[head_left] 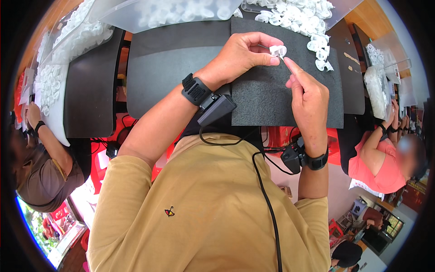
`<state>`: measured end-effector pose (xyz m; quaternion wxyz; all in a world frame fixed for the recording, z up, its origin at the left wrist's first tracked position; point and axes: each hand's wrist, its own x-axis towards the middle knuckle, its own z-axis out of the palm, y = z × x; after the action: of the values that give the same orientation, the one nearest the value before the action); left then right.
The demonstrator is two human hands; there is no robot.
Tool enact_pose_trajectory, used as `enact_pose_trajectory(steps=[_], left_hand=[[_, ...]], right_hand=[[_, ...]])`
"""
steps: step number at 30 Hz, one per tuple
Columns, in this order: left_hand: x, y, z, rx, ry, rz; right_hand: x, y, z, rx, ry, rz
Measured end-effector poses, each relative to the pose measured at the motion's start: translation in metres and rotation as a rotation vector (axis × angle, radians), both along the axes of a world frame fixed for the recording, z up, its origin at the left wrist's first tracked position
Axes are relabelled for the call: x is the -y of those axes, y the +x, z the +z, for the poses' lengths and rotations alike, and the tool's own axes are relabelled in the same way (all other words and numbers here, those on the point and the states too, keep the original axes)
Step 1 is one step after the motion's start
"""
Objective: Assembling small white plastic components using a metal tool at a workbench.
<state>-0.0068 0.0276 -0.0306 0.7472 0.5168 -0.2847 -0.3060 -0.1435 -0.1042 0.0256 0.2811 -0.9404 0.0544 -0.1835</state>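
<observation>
Busy shared workroom, with one co-worker (47, 170) off to the left and another person in a coral top (376, 158) off to the right. The dark surface (176, 72) runs across the front, with a black textured mat (285, 102) on its right half. Along the far edge there's a clear bin (122, 22) loaded with white bits, plus a heap of loose white pieces (297, 13) that trails down the mat's right side.

Now the small stuff: one white plastic part (277, 50) is up over the mat, pinched narrow between thumb and fingers of the left grip (240, 54). It's squat, so no obvious long axis. From the right grip (309, 93) it sits up and to the left, just beyond the outstretched index finger. Both hands are close, but the left's the one holding it. Right thumb's tucked near the finger; something thin and pale shows at the tip, too tiny to tell if it's held or touching the part.
</observation>
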Motion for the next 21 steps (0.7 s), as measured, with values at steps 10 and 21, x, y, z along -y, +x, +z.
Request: enact_pose_trajectory(steps=[10,21], left_hand=[[-0.0004,0.0004,-0.0005,0.036,0.031,0.006],[-0.0014,-0.0002,-0.0002,0.08,0.046,0.01]], right_hand=[[-0.0016,-0.0024,0.0028,-0.001,-0.096,-0.009],[-0.0027,0.0011,0.0017,-0.039,-0.041,-0.002]])
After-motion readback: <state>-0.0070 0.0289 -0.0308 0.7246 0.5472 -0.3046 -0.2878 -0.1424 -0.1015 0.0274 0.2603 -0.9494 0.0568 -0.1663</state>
